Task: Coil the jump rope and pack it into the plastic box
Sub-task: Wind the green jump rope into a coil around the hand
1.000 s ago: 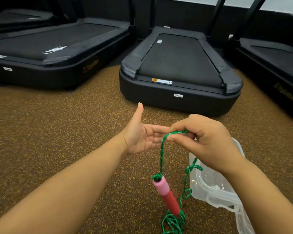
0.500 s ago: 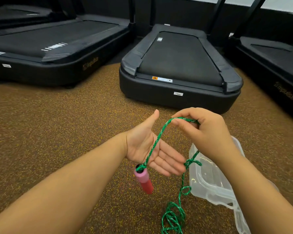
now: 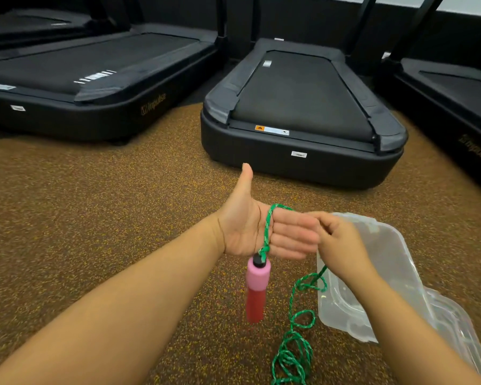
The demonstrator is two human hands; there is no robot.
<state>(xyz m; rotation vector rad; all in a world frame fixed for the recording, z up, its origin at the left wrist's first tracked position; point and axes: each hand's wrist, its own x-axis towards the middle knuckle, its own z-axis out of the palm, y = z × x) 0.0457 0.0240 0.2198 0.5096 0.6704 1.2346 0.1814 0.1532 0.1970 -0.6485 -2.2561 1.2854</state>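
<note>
We've got the left hand (image 3: 250,232) held flat and open, palm up-facing toward us, thumb stuck straight up, fingers together pointing right. The jump rope (image 3: 267,232), green braided cord with white flecks, is draped once across the palm at the base of the fingers. Nothing clamped there; it just hangs over the hand.

Below the palm edge dangles the handle (image 3: 256,287): black cap, pink foam sleeve on top, red cylinder below, roughly upright, off the floor.

The right hand (image 3: 342,245) is curled into a loose fist just beside the left fingertips, and we see cord leaving its underside, so it's pinching the rope. From there the cord drops in kinky loops to a loose tangle on the floor (image 3: 95,218) at the bottom edge of frame.

The plastic box (image 3: 386,245) is translucent, thin-walled, rounded corners, sitting on the floor under and right of the right forearm. No rope inside it that we can see.

Floor is brown rubber with yellow speckle, grainy texture. Three black treadmills (image 3: 303,107) sit ahead, matte belts, glossy moulded bases; dark wall behind.
</note>
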